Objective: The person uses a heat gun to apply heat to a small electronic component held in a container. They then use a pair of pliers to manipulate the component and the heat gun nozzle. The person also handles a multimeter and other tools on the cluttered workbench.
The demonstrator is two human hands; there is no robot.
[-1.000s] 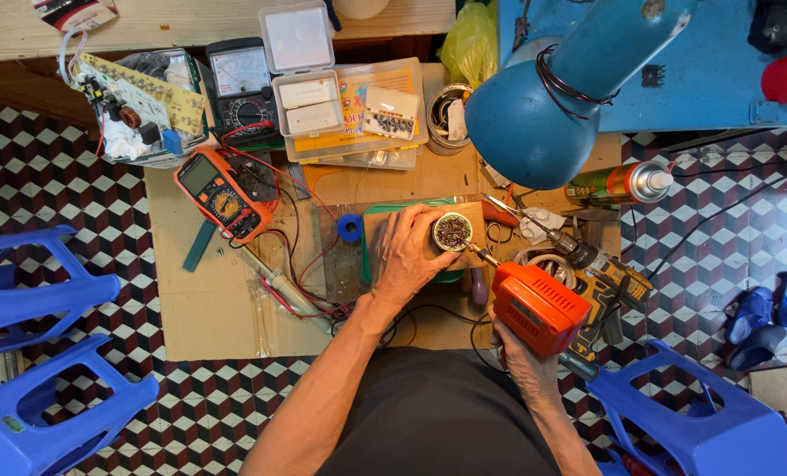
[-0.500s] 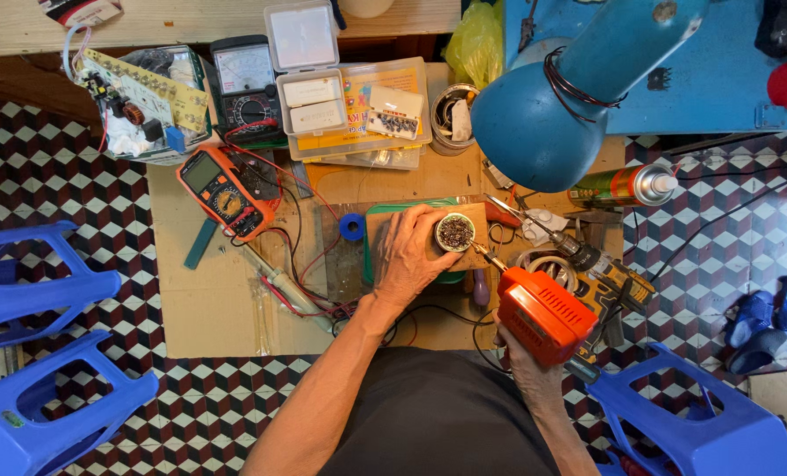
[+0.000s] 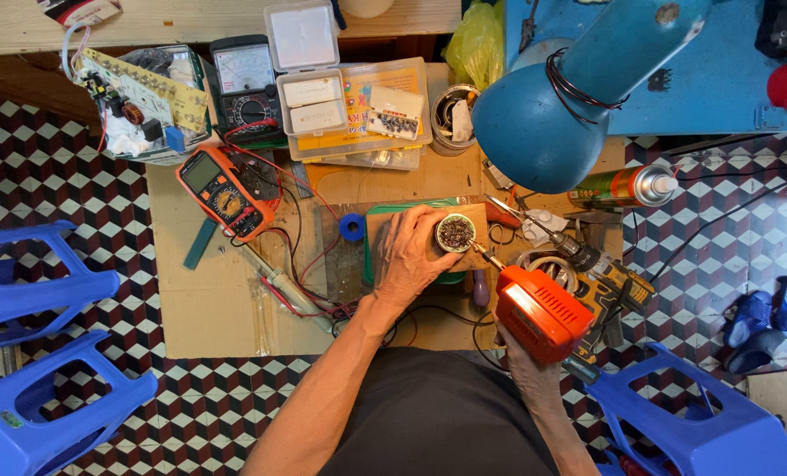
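Under hands [image 3: 411, 256] — round metal tin [image 3: 455, 234]

A low counter [image 3: 208, 317] covered in brown cardboard stands on a checkered tile floor [image 3: 32, 167]. On it lie an orange multimeter [image 3: 223, 191] with red and black leads, a black analogue meter [image 3: 248, 88], a circuit board [image 3: 142, 101], clear plastic parts boxes [image 3: 358, 110], a blue tape roll [image 3: 352, 227], a small wooden board [image 3: 424, 238] over a green mat, a tin [image 3: 453, 119] of odds and ends, a spray can [image 3: 624, 185] on its side and a cordless drill [image 3: 601, 269]. Blue plastic stools [image 3: 37, 291] stand on the floor at both sides.
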